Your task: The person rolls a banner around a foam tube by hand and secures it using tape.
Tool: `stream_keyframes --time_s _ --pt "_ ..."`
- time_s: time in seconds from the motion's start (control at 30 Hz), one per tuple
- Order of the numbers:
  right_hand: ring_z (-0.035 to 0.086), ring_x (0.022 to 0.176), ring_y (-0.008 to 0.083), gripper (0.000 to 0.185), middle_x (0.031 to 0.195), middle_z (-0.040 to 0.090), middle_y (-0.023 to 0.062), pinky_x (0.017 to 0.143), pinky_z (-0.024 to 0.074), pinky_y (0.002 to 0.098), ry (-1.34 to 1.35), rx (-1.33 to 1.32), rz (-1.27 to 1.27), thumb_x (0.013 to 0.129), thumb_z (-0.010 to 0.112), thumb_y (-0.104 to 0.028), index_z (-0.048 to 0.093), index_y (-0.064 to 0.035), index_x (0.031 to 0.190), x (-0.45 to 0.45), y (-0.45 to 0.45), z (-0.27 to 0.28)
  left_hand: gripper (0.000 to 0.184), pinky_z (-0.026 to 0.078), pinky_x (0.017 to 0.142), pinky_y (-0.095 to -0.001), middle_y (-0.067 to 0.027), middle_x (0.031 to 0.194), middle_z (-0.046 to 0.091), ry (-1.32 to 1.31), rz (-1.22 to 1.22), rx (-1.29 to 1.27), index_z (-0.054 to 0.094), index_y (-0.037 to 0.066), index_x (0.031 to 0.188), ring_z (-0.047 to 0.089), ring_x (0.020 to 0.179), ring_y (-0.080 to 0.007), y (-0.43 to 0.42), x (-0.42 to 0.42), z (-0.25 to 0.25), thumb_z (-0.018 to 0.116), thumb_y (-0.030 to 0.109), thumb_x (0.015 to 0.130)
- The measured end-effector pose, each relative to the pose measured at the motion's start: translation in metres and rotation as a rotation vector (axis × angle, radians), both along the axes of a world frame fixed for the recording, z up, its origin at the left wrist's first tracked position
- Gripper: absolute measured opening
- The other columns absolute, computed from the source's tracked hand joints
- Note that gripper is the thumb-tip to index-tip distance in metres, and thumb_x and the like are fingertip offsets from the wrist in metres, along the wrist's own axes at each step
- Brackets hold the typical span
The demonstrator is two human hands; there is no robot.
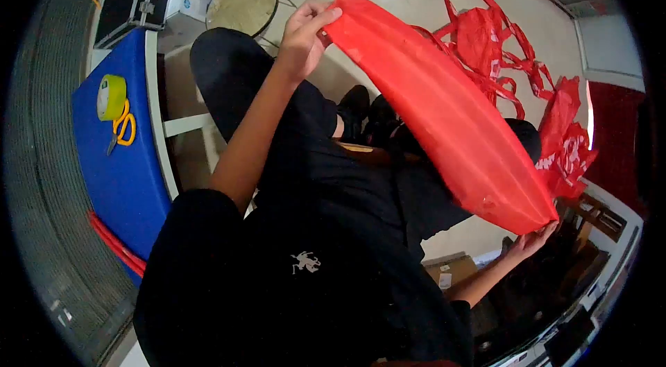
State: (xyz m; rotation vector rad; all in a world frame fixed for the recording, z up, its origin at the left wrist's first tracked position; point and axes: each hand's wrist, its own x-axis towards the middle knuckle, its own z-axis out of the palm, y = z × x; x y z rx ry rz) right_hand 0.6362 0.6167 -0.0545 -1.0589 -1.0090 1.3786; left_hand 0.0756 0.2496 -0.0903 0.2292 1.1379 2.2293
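A long red sheet of thin material (444, 117), folded lengthwise, is stretched slantwise above my legs. Its upper left end is pinched in my left hand (305, 37), thumb on top. At the lower right, my right hand (533, 241) has its fingers closed on the other end, where the material gathers to a narrow tip. Part of that hand is hidden by the material.
Red bags with handles (479, 41) lie on the floor at the upper right, more (565, 148) beside them. A blue-topped bench (114, 180) at left bears green tape (112, 97) and orange scissors (125, 124). A round stool (243, 5) and a cardboard box (451, 271) stand nearby.
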Motion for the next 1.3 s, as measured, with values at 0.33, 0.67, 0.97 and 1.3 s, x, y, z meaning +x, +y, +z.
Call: stream_keyframes --time_s 0.33,0.67,0.97,1.3 --pt "0.051 0.118 0.0211 0.048 0.132 0.052 0.0100 0.104 0.0385 0.0397 0.024 -0.143 -0.071 0.097 0.055 -0.033 0.045 -0.0056 0.135 0.042 -0.018 -0.034 0.033 0.050 0.088 -0.0330 -0.0102 0.111 0.062 0.020 -0.162 -0.133 0.054 0.003 0.118 0.061 0.103 -0.0192 0.011 0.011 0.018 0.065 0.016 0.089" --pt "0.047 0.123 0.0236 0.084 0.136 0.046 0.0117 0.105 0.0366 0.0410 -0.407 0.091 -0.060 0.084 0.062 -0.058 0.035 -0.0023 0.141 0.036 -0.055 -0.042 0.034 0.048 0.090 -0.0310 -0.0095 0.114 0.061 -0.157 -0.176 -0.039 0.051 0.004 0.121 0.061 0.104 -0.0191 0.013 0.029 0.056 0.058 0.018 0.091" --pt "0.037 0.132 0.0289 0.124 0.150 0.026 0.0141 0.112 0.0299 0.0453 -0.557 0.325 -0.101 0.058 0.078 -0.070 0.025 -0.0048 0.150 0.020 -0.071 -0.029 0.021 0.043 0.071 -0.0267 -0.0095 0.101 0.063 -0.122 -0.414 -0.163 0.059 0.000 0.102 0.058 0.091 -0.0160 0.009 0.004 0.054 0.058 0.018 0.091" --pt "0.036 0.133 0.0303 0.111 0.149 0.025 0.0143 0.110 0.0314 0.0460 -0.673 0.439 -0.053 0.068 0.066 -0.076 0.028 -0.0115 0.150 0.056 -0.059 -0.030 0.025 0.050 0.093 -0.0415 -0.0102 0.112 0.059 -0.212 -0.262 -0.373 0.057 0.004 0.107 0.058 0.104 -0.0224 0.038 0.018 0.047 0.057 0.026 0.095"
